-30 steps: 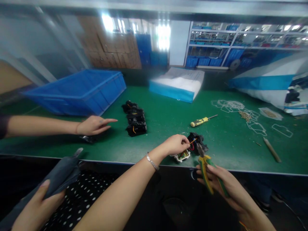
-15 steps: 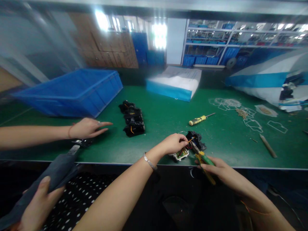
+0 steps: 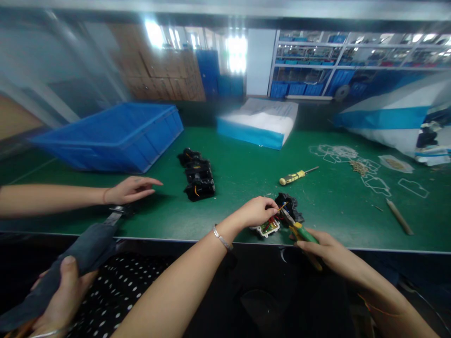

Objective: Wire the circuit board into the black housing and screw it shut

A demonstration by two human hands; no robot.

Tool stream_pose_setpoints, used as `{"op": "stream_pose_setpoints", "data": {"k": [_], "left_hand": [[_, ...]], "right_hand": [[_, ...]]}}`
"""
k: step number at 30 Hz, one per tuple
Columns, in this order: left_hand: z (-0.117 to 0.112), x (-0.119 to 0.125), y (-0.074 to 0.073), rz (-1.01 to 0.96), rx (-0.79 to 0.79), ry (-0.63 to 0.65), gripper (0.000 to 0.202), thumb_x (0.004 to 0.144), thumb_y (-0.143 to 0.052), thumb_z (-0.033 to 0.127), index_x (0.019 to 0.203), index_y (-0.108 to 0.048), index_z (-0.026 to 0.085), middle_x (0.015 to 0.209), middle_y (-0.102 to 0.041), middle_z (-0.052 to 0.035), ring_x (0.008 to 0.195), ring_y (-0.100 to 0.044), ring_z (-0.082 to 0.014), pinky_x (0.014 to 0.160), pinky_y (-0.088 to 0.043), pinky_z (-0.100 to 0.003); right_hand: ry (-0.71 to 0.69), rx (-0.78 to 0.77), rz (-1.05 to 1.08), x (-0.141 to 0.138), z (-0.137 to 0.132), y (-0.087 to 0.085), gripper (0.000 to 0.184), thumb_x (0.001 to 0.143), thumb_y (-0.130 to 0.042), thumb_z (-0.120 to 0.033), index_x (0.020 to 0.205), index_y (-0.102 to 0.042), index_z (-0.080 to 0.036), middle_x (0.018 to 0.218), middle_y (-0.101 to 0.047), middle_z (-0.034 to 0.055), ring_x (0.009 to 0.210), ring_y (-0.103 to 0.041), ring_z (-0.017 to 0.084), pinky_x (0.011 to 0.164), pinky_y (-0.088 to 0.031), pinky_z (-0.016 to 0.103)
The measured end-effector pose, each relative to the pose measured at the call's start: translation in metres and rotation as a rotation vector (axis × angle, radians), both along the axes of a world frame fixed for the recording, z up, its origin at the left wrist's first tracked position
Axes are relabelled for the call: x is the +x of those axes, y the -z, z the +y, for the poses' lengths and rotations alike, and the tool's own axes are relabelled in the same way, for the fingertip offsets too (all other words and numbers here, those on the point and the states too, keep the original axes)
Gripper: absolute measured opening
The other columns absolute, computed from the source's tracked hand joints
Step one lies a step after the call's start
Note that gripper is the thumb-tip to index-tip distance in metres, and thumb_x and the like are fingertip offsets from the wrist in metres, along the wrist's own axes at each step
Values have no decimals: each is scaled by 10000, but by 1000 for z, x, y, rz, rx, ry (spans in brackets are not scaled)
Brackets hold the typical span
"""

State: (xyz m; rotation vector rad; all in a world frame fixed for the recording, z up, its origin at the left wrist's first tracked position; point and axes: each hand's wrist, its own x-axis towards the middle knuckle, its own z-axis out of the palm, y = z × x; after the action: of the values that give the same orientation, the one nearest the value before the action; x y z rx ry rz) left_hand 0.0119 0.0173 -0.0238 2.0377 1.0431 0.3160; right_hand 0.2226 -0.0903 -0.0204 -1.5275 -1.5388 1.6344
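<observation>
Green table (image 3: 239, 188), near edge: a small black unit (image 3: 291, 209) with red and orange wires lies just beside a white-framed board (image 3: 268, 228). Left hand (image 3: 255, 212) is curled over the unit's left side, fingertips pinched on an orange wire (image 3: 281, 207); a bracelet (image 3: 222, 237) sits on that wrist. Right hand (image 3: 326, 251) is wrapped around the green-and-yellow handles of pliers (image 3: 299, 230), nose pointing up-left into the unit at the wires; whether the nose touches a wire is too small to tell. Both hands are at the table's front edge, close together. Farther back on the table, a yellow-handled screwdriver (image 3: 295, 176) lies on its side, well apart from the unit. Left of centre, a row of black units (image 3: 197, 174) lies in a line running away from the viewer. A blue bin (image 3: 116, 136) stands at the far left, a white-and-blue pack (image 3: 259, 122) at the far middle. To the right are chalk outlines (image 3: 352, 162) and a thin stick (image 3: 398, 217). A co-worker's hand (image 3: 131, 188) rests flat and open on the table at left; another co-worker's hand (image 3: 61, 293) grips a grey cloth-wrapped item (image 3: 75, 263) below the table edge.
</observation>
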Motion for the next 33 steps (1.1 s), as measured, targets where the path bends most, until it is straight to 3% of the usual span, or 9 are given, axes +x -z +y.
{"op": "stream_pose_setpoints", "data": {"k": [10, 21, 27, 33], "left_hand": [[0, 1, 5, -45, -9, 16, 274, 862, -468, 353, 939, -662, 177, 906, -693, -35, 770, -606, -141, 682, -448, -233], [2, 0, 6, -43, 4, 34, 266, 862, -463, 304, 970, -671, 179, 970, -698, -39, 845, -618, -154, 747, -461, -244], [3, 0, 5, -26, -2, 45, 267, 868, -457, 291, 983, -672, 184, 983, -698, -36, 858, -620, -153, 767, -466, -247], [3, 1, 7, -23, 25, 32, 263, 859, -462, 268, 982, -675, 175, 999, -696, -44, 879, -620, -160, 795, -464, -255]], "right_hand": [[49, 39, -33, -1, 3, 2, 315, 812, -570, -413, 975, -614, -147, 814, -608, 40, 711, -536, 169, 621, -405, 260], [45, 59, -43, 0, 5, 8, 420, 822, -579, -424, 1150, -563, -162, 926, -634, 50, 787, -573, 188, 683, -441, 276], [65, -64, 9, -3, 4, 6, 474, 816, -570, -475, 1173, -504, -170, 836, -641, 45, 737, -598, 181, 654, -452, 282], [73, -23, -26, -2, 7, 8, 429, 799, -589, -468, 1083, -532, -152, 684, -559, -7, 574, -517, 129, 542, -385, 242]]}}
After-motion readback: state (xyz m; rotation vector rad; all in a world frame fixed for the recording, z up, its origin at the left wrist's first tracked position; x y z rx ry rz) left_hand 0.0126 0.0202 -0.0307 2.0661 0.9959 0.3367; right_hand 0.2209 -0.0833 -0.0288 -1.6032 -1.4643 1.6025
